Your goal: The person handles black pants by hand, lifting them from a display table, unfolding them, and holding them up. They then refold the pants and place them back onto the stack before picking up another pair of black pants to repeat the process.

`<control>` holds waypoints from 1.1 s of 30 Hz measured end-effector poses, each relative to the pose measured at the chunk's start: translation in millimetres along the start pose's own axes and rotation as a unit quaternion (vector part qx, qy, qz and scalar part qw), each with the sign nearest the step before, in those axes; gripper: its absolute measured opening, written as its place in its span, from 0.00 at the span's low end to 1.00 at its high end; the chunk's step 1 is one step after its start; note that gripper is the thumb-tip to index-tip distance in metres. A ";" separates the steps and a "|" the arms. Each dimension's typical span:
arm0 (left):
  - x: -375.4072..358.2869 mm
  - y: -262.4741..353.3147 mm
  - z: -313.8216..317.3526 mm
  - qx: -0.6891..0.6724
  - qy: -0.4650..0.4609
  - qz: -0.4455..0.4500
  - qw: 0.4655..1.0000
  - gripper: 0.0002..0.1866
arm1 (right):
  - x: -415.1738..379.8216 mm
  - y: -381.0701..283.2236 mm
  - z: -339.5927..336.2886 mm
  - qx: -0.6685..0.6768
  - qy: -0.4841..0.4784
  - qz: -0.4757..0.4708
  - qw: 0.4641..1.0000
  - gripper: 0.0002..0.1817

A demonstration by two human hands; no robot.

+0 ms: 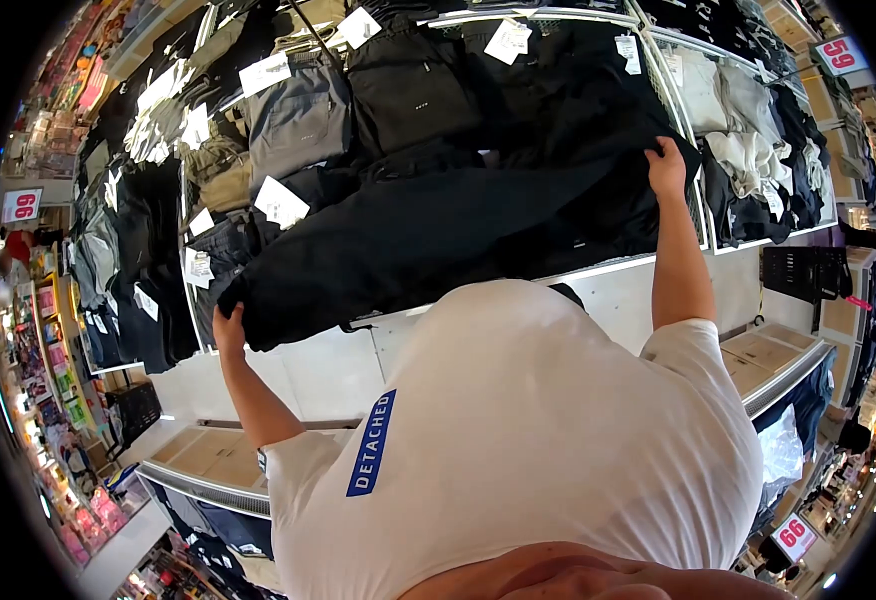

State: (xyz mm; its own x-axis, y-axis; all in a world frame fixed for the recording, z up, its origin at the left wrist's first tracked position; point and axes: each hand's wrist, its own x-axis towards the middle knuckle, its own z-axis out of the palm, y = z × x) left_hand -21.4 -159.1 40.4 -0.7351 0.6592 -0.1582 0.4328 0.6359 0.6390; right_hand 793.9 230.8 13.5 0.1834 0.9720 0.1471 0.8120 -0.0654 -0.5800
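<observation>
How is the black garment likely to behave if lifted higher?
The black garment will likely hang floppy, since its cloth droops and creases between the left hand and right hand. It may feel fairly heavy, being a broad, opaque piece. It is unlikely to break, as it looks like plain fabric.

Stretched garment [388, 235]: solid black. Shirt [538, 430]: white; its label [370, 443], blue with white lettering. Folded trousers [300, 120] behind: grey. Adjacent folded pair [413, 90]: black, small pale marking. Paper tag [281, 203]: white. Price sign [841, 56]: white digits on red, pale border. Basket [803, 272]: black.
</observation>
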 end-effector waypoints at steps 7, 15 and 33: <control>12.1 -44.5 31.2 -0.025 0.129 -0.085 0.988 0.27 | 28.0 -64.0 -23.3 0.154 0.116 -0.048 0.980 0.18; 11.5 -33.6 59.3 0.106 0.142 -0.079 0.981 0.34 | 66.0 -199.3 -26.2 0.359 -0.130 0.102 0.918 0.18; -12.7 49.5 108.7 0.284 0.297 0.178 0.894 0.32 | 152.8 -104.1 14.9 -0.018 -0.063 0.025 0.998 0.20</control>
State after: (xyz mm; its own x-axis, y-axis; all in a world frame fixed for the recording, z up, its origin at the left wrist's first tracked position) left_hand 66.0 -92.5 -7.8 -0.5732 0.6377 0.5146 0.7651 0.6414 0.0575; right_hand 729.1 389.4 84.5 0.1549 0.9878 0.0158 0.8232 -0.1202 -0.5549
